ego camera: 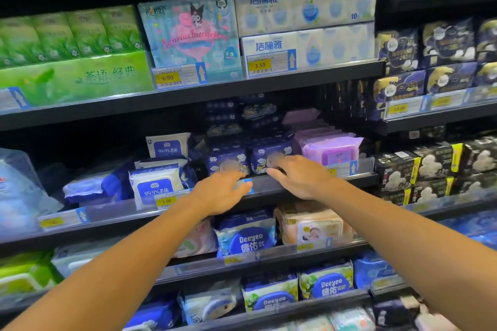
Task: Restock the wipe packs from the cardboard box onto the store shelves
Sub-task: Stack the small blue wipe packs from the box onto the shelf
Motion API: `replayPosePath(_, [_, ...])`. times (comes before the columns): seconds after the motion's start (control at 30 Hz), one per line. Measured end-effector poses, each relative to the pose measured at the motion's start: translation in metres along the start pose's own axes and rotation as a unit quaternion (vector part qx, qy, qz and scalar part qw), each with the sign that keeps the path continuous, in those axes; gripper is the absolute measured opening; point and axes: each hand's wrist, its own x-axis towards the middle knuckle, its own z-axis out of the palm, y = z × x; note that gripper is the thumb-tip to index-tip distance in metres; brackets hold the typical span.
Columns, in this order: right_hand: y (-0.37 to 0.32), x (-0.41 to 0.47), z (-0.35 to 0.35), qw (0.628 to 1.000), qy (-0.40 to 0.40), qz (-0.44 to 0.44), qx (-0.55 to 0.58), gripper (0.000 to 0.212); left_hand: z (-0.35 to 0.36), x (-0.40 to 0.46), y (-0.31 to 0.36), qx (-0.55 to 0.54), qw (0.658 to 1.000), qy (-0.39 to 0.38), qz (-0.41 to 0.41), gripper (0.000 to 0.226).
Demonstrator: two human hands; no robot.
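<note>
Here both hands reach to the middle shelf [309,183], where two navy wipe packs [228,160] stand side by side at the front edge, behind the clear price rail [347,168]. Each pack is dark blue with a white cartoon print and a label on its face; more of the same are stacked behind them. They stand upright, faces toward the aisle, and their long axis runs across the shelf. The left hand [219,193] lies palm down with fingers loosely spread, fingertips at the bottom of the left pack, gripping nothing. The right hand [298,176] is likewise open, fingers touching the front of the right pack [271,154]. A purple pack [332,152] stands just right of them.
</note>
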Motion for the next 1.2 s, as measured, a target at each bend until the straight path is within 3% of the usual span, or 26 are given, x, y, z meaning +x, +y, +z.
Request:
replayPosePath(0.27, [-0.011,-0.057,0.014,0.989,0.08,-0.123,0.015,0.058,0.005,-0.054,-0.012,-0.019,0.983,0.132,0.126,0.057])
replayPosePath(0.47, [-0.027,-0.118,0.048,0.986,0.059,-0.131,0.085,0.058,0.048,-0.118,-0.026,-0.018,0.968,0.185,0.172,0.053])
replayPosePath(0.67, [-0.038,-0.182,0.126,0.985,-0.035,-0.126,0.114,0.06,0.132,-0.195,-0.04,-0.046,0.976,0.133,0.163,0.049])
replayPosePath(0.83, [-0.047,-0.218,0.199,0.979,-0.122,-0.098,0.127,0.068,0.211,-0.242,-0.057,-0.083,0.989,0.037,0.121,0.051])
replayPosePath(0.93, [-0.055,-0.237,0.241,0.971,-0.172,-0.091,0.137,0.062,0.254,-0.267,-0.065,-0.091,0.991,-0.038,0.086,0.055])
replayPosePath(1.2, [-0.07,-0.286,0.345,0.94,-0.305,-0.047,0.143,0.063,0.349,-0.313,-0.067,-0.096,0.976,-0.184,0.064,0.054])
